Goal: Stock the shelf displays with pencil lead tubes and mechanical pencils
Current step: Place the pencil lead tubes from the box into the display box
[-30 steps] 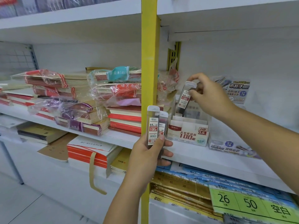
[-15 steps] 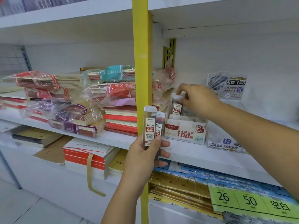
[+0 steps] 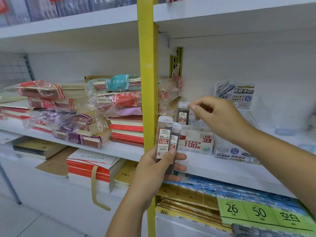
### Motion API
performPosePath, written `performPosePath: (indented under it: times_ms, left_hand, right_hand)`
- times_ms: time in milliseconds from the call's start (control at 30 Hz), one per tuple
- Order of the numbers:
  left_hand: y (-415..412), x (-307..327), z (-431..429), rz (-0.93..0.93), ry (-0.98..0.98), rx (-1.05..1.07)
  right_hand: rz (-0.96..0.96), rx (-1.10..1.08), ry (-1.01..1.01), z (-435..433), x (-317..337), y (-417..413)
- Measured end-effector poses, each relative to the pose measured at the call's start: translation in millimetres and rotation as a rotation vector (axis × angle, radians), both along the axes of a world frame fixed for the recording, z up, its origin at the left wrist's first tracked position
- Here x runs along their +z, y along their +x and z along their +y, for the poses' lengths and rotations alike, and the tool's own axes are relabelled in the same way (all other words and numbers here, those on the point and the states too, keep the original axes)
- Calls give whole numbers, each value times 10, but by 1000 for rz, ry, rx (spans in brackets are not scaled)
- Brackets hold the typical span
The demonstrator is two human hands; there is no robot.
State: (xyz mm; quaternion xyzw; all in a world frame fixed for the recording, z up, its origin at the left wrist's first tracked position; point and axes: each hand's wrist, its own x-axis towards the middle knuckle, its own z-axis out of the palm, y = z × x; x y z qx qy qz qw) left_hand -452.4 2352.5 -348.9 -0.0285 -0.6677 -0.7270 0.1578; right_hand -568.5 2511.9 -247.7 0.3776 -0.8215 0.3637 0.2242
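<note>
open air above the display box [image 3: 196, 144], up to the shelf overhead [image 3: 222, 12]. the yellow post [image 3: 147, 74] and wrapped notebook stacks [image 3: 119, 106] crowd its left side.

white shelves [image 3: 230, 13], yellow upright [image 3: 147, 65]

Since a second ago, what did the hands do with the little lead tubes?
The right hand lowered one lead tube into the white display box, where it now stands upright. Its fingertips are just at the tube's top, and I cannot tell if they have let go. The left hand kept gripping its two tubes by the yellow post.
</note>
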Motion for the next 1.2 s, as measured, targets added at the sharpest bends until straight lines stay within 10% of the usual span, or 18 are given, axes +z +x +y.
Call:
performPosePath:
  times_ms: [200,467,800,1200]
  left_hand:
    - [-7,-20,102,27,46,-117]
    - [-76,-56,79,51,64,56]
    - [-98,-98,-101,52,-1,229]
    - [-73,-76,-115,60,-44,235]
  right_hand:
    - [-317,281,9,5,-162,322]
    - [-204,82,-439,89,88,2]
    - [139,-82,-94,-203,172,-328]
    - [51,-164,78,-332,-3,-625]
